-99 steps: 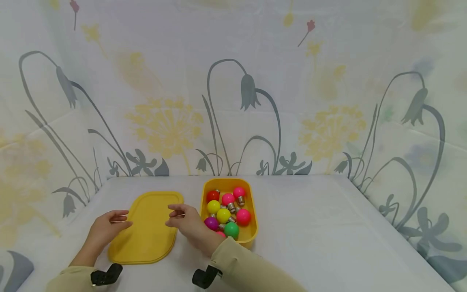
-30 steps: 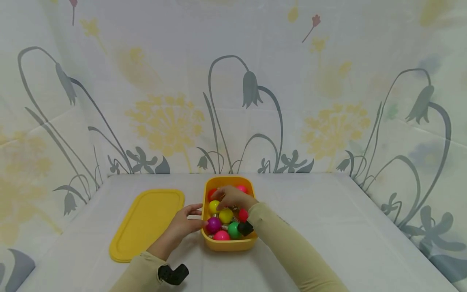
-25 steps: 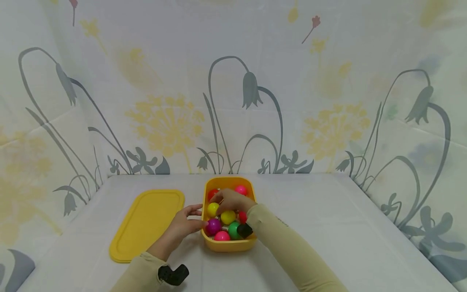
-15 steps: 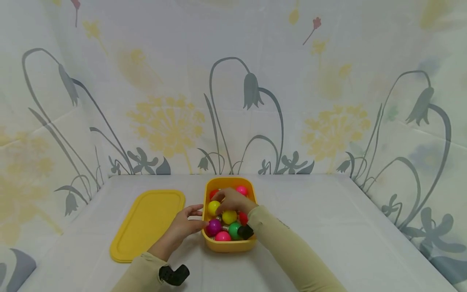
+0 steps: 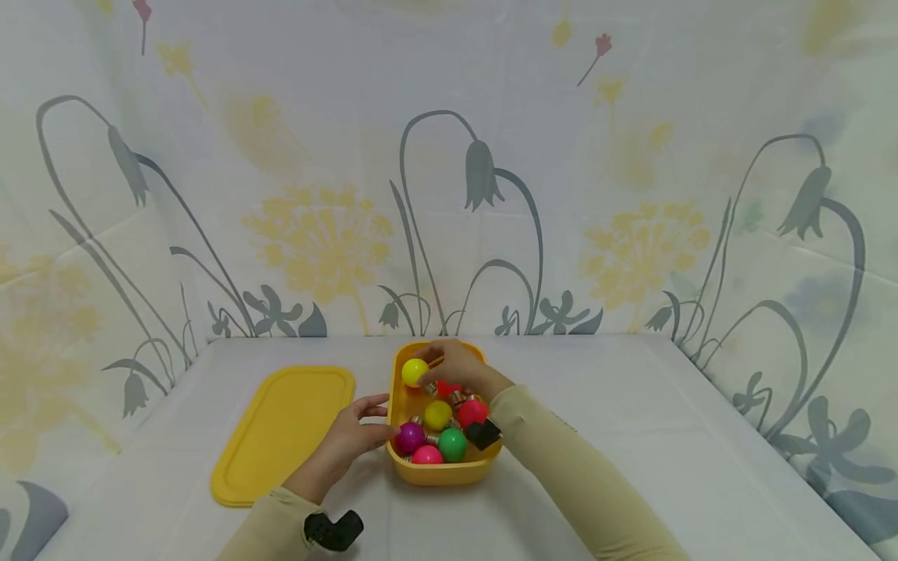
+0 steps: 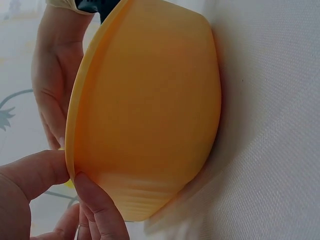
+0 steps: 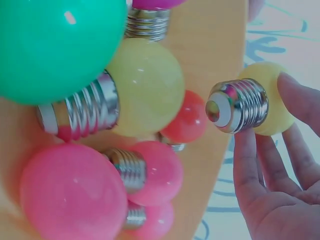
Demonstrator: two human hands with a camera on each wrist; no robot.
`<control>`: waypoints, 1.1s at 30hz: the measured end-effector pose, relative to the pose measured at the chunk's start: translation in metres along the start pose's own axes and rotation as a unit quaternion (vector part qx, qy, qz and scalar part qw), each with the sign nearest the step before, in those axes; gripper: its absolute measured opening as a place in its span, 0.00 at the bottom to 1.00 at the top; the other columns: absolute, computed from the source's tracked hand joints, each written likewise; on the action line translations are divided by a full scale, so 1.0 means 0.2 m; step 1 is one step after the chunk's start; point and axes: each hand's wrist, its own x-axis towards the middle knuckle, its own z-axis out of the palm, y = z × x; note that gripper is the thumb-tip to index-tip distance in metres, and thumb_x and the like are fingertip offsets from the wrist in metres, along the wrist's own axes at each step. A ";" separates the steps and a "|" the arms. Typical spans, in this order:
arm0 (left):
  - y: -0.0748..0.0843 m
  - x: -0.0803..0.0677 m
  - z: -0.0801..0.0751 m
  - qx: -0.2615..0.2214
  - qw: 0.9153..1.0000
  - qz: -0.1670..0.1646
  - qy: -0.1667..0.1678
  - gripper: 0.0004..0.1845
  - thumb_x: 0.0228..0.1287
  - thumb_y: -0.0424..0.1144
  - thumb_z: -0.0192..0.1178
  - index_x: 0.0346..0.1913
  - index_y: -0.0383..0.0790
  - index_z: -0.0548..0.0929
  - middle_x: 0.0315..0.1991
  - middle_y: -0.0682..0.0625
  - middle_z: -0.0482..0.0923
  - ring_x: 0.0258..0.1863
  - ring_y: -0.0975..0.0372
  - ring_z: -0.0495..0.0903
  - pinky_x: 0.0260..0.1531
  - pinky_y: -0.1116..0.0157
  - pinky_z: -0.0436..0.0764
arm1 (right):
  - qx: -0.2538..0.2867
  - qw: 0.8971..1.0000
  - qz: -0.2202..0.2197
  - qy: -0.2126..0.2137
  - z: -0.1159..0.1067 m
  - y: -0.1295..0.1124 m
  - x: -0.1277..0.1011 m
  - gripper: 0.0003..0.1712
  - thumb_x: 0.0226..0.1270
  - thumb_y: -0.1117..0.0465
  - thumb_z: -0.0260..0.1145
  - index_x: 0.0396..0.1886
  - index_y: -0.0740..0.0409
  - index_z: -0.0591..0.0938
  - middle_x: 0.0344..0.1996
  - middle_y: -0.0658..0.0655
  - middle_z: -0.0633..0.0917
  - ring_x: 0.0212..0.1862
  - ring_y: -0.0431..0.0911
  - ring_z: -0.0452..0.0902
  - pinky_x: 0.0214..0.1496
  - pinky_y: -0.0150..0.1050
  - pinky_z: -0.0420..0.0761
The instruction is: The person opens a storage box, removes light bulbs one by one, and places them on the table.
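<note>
A yellow box [image 5: 484,466] [image 6: 150,110] on the white table holds several coloured bulbs with metal screw bases. My right hand [image 5: 456,365] [image 7: 280,165] pinches a yellow bulb [image 5: 415,372] [image 7: 267,102] and holds it lifted over the box's far end. A green bulb [image 5: 452,445] [image 7: 55,45], a second yellow bulb [image 5: 438,415] [image 7: 147,87], a purple one [image 5: 410,439] and pink ones [image 5: 426,455] [image 7: 75,192] lie inside. My left hand [image 5: 359,431] [image 6: 55,195] grips the box's near-left rim, thumb and fingers on the wall.
The yellow lid [image 5: 284,432] lies flat to the left of the box. A flower-printed cloth covers the table [image 5: 631,436] and rises as walls behind and at both sides.
Earlier both hands were at the lid. Since then the left hand took the box's rim, and the right hand reached among the bulbs and has now lifted a yellow one out.
</note>
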 end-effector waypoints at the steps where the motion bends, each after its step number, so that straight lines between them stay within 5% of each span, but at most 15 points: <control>1: 0.00 0.00 0.00 -0.001 1.000 0.000 0.000 0.33 0.50 0.33 0.69 0.62 0.37 0.70 0.50 0.41 0.72 0.47 0.52 0.74 0.44 0.58 0.79 | 0.000 1.000 -0.002 0.003 -0.01 -0.01 -0.01 0.19 0.54 0.61 0.71 0.48 0.53 0.80 0.44 0.51 0.80 0.46 0.48 0.74 0.51 0.43 0.76; 12: -0.01 0.00 0.00 0.007 1.000 -0.006 0.005 0.34 0.50 0.33 0.69 0.62 0.37 0.70 0.50 0.41 0.71 0.42 0.54 0.77 0.43 0.59 0.80 | 0.028 0.999 -0.025 0.022 -0.08 -0.04 -0.06 0.23 0.54 0.63 0.71 0.51 0.55 0.78 0.46 0.53 0.80 0.46 0.48 0.76 0.49 0.39 0.78; 33: -0.01 0.01 0.00 0.005 1.000 0.003 -0.004 0.31 0.54 0.32 0.66 0.63 0.38 0.70 0.50 0.42 0.70 0.46 0.52 0.73 0.43 0.60 0.80 | 0.050 0.994 0.013 0.099 -0.26 0.07 -0.11 0.23 0.54 0.65 0.70 0.51 0.59 0.78 0.47 0.57 0.79 0.46 0.50 0.76 0.53 0.45 0.76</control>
